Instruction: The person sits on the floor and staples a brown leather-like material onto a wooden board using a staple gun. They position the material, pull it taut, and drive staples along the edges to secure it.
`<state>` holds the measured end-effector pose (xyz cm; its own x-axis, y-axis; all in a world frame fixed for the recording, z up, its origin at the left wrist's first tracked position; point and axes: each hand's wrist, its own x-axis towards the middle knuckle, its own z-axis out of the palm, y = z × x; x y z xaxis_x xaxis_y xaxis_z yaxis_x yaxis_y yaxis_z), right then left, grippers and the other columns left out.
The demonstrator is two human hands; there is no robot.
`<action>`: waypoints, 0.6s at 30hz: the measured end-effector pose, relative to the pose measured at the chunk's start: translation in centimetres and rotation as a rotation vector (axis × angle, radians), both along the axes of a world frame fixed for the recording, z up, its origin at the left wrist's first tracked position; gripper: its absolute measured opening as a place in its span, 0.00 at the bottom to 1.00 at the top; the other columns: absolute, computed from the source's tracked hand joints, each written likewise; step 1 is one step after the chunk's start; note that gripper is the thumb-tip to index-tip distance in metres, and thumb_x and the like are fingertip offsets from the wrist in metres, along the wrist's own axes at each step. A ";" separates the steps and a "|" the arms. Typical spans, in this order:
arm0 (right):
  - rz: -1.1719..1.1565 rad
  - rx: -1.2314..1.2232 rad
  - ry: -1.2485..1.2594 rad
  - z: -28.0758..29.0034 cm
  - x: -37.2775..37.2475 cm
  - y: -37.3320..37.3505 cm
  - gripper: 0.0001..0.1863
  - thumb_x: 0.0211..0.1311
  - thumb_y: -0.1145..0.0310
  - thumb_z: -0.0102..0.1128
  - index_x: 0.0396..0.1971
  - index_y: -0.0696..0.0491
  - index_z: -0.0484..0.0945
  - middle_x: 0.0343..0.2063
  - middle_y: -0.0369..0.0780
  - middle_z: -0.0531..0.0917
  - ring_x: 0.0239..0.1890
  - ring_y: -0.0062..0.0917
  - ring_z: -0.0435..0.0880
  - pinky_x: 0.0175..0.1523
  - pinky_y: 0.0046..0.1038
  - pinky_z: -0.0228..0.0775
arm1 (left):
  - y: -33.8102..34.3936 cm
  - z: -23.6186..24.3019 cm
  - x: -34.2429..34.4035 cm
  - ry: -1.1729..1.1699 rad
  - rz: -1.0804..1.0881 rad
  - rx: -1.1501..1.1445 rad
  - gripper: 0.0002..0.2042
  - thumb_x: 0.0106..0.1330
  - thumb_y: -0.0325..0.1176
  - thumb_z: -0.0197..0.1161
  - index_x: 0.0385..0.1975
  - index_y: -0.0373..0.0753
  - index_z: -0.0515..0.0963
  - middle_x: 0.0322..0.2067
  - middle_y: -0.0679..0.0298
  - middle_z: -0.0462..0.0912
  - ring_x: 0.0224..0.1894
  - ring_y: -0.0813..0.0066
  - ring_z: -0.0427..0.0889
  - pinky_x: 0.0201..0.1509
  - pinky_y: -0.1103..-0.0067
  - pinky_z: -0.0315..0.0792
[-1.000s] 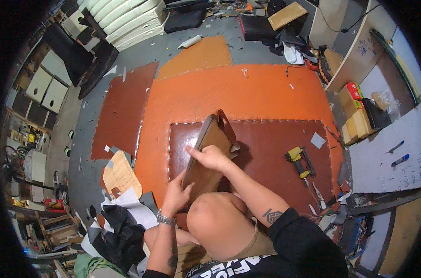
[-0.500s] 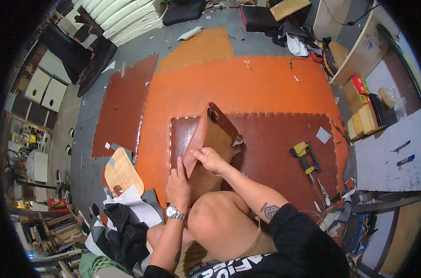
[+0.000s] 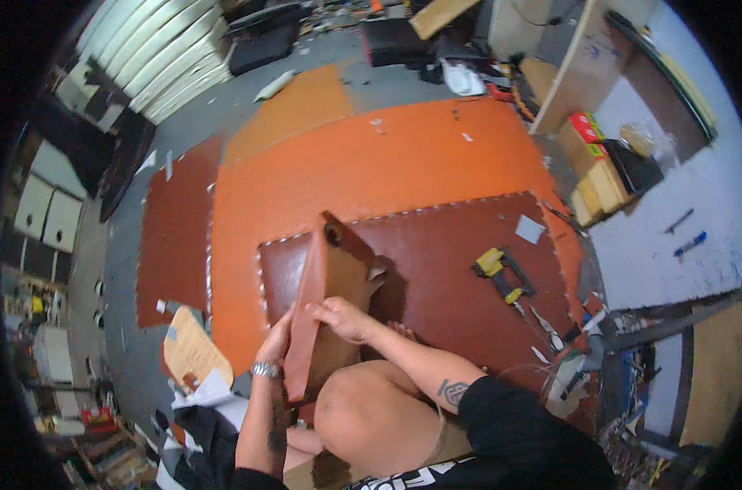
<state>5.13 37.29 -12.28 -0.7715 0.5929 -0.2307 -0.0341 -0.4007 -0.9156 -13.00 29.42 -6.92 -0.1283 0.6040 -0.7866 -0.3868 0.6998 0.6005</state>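
Observation:
An upright, tilted piece with a tan board-like face [image 3: 342,282] stands in front of my knee. Reddish-brown leather-like covering [image 3: 310,359] wraps its left side and folds over the edge. My right hand [image 3: 345,318] is closed on the folded edge of the covering, thumb and fingers pinching it. Against the outer left side of the covering, my left hand [image 3: 278,339] holds the piece, its fingertips partly hidden by the material. A dark opening [image 3: 332,234] shows at the piece's far end.
A yellow and black staple gun [image 3: 502,273] lies on the brown sheet [image 3: 444,245] to the right, pliers [image 3: 548,328] nearer me. Orange sheet [image 3: 371,155] spreads beyond. A tan panel [image 3: 195,347] and black cloth scraps [image 3: 212,433] lie left; boxes [image 3: 604,188] stand right.
The view has shifted, so the surroundings sit farther left. My left hand has slid lower along the covering's outer side, and more of the covering's brown side now shows.

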 end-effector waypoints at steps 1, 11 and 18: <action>-0.028 -0.039 0.105 -0.1 0.1 -0.2 0.29 0.78 0.42 0.57 0.34 0.56 0.85 0.32 0.30 0.82 0.37 0.15 0.76 0.48 0.25 0.73 | -0.1 0.4 0.6 0.050 -0.016 0.148 0.28 0.80 0.56 0.55 0.62 0.37 0.80 0.56 0.60 0.86 0.54 0.70 0.84 0.60 0.73 0.77; 0.018 0.027 -0.049 -1.5 0.0 0.2 0.26 0.80 0.45 0.58 0.30 0.52 0.82 0.27 0.27 0.76 0.32 0.12 0.69 0.37 0.23 0.66 | -0.6 3.4 2.1 0.550 -0.405 0.438 0.28 0.88 0.47 0.41 0.70 0.28 0.71 0.63 0.57 0.79 0.65 0.71 0.75 0.74 0.73 0.66; 0.006 0.018 0.075 -0.9 0.3 0.1 0.25 0.81 0.46 0.56 0.33 0.54 0.84 0.30 0.28 0.79 0.33 0.12 0.71 0.39 0.24 0.68 | -0.7 3.3 2.3 0.678 -0.480 0.444 0.25 0.87 0.47 0.44 0.56 0.29 0.79 0.41 0.62 0.85 0.42 0.74 0.79 0.50 0.72 0.75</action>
<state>5.44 37.42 -13.16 -0.7898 0.5917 -0.1612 -0.1009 -0.3846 -0.9175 -10.72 28.69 -3.66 -0.1340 0.9379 -0.3201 0.4132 0.3465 0.8421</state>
